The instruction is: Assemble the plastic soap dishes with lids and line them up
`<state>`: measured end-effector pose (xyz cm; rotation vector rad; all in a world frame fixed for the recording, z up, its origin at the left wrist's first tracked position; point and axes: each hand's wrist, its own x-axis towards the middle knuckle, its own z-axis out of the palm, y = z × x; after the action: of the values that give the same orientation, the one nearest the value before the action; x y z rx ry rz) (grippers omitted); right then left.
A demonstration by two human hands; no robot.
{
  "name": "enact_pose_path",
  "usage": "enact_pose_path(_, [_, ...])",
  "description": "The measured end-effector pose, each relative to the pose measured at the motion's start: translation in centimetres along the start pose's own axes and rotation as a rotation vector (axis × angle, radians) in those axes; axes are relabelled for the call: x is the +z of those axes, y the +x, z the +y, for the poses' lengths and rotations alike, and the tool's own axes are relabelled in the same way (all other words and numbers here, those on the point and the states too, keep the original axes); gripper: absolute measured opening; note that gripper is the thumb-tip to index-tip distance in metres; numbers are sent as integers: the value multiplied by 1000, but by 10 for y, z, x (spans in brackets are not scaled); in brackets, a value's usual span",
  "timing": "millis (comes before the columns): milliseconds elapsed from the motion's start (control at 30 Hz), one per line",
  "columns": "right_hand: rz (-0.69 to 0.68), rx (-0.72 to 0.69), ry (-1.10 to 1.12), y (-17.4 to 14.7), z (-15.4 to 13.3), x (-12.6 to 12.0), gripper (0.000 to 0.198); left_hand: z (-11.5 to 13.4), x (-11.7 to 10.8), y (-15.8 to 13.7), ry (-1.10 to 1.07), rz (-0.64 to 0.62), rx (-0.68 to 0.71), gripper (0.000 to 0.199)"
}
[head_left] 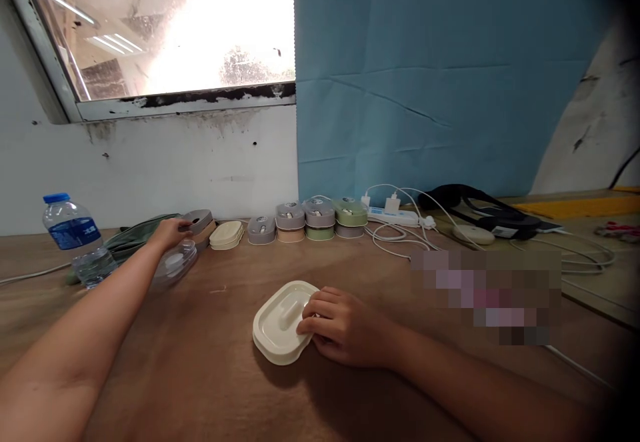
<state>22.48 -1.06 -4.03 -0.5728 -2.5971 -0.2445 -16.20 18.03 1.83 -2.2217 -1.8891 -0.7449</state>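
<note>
My right hand grips the right edge of a cream plastic tray, shallow and rounded, with a raised ridge in its middle. The tray is over the middle of the wooden table. Far to the left, my left hand has its fingers closed at the edge of a grey plastic tray, which tops an orange one. Clear plastic lids lie below that hand. Just right of this stack sits a pile of similar cream trays.
Along the wall stand grey, orange and green boxes with clear lids, several stacked in twos. A water bottle is at the left, before a dark green bag. A power strip, white cables and a black headset occupy the right.
</note>
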Motion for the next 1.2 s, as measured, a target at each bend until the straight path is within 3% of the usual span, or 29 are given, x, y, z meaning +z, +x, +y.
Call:
enact_pose_path(233, [7,-8,5,-1,0,0,17,-4,3,2,84,-122,-94,34])
enact_pose_path(433, [-10,-7,-6,-1,0,0,17,5,-1,1,36,-108,-123,40])
enact_pose_path(533, [1,1,7,-1,0,0,18,29,-6,-6,-6,16,-112,38])
enact_pose_path(567, [7,7,5,-1,0,-1,18,42,-8,-12,-60,108,-80,34])
enact_pose_path(633, [19,20,-14,0,-1,-1,19,75,-11,-37,-117,168,8,27])
enact_pose_path(667, [23,28,-24,0,-1,-1,19,94,-13,-55,-215,148,131,25])
enact_pose_path(733, [26,49,-29,0,-1,-1,20,132,-16,-98,-390,-68,419,22])
enact_pose_path(833, [18,101,20,-1,-1,0,22,172,-14,-161,-440,-381,624,21])
enact_pose_path(967, [7,149,101,0,-1,0,23,184,-2,-194,-392,-414,665,29])
enact_pose_path(1200, [-13,193,186,0,-1,-1,31,166,12,-176,-446,-377,581,23])
